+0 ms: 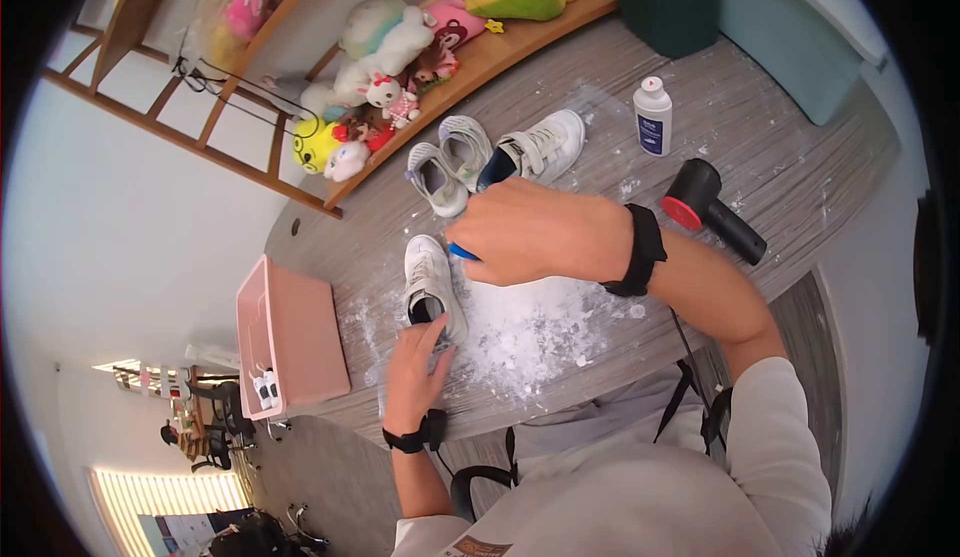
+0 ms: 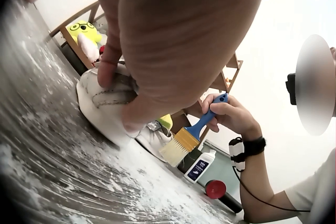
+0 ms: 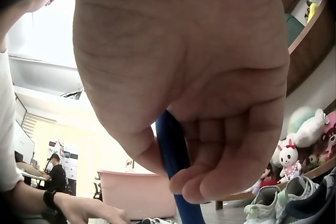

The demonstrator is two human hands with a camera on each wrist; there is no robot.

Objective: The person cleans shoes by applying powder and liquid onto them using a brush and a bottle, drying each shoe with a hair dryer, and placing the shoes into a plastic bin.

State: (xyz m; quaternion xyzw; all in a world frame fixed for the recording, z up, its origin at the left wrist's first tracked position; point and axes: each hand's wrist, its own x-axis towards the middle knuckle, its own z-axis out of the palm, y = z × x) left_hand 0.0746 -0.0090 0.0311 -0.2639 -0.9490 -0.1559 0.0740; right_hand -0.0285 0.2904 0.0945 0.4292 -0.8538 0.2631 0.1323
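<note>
Left hand (image 1: 412,372) holds the heel end of a white shoe (image 1: 425,269), fingers and thumb set on either side of the upper; right hand (image 1: 545,235) pinches the blue handle of a flat brush (image 2: 194,133) between thumb and curled fingers, bristles slanting down. Shoe rests on the table (image 1: 345,232) at the left hand, toe pointing away from the body; brush hangs between the hands, beyond the shoe. Handling, by judgement: shoe light, upper soft and apt to dent under a hard grip, sole firmer; nothing fragile. Powder (image 1: 530,332) could make its surface slippery. Best hold: around the heel, low by the sole, straps left free. Brush likely light, handle stiff, bristles springy; take it by the handle near the metal band. Counts: 1 shoe in the left hand; 1 more strapped shoe (image 1: 550,147) just beyond the right hand; 2 grey-white sneakers (image 1: 437,182) beyond the gap between the hands, so 4 shoes on the table. 1 brush. 1 white bottle (image 1: 653,119) farther out, to the right of the right hand. 1 black dryer-like device (image 1: 715,207), red-ended, right of that hand. 1 pink bin (image 1: 305,342), left of the left hand. 1 wide powder patch, between the hands and nearer the body. Plush toys (image 1: 384,93) on the shelf past both hands: several, overlapping, exact number cannot be told.
</note>
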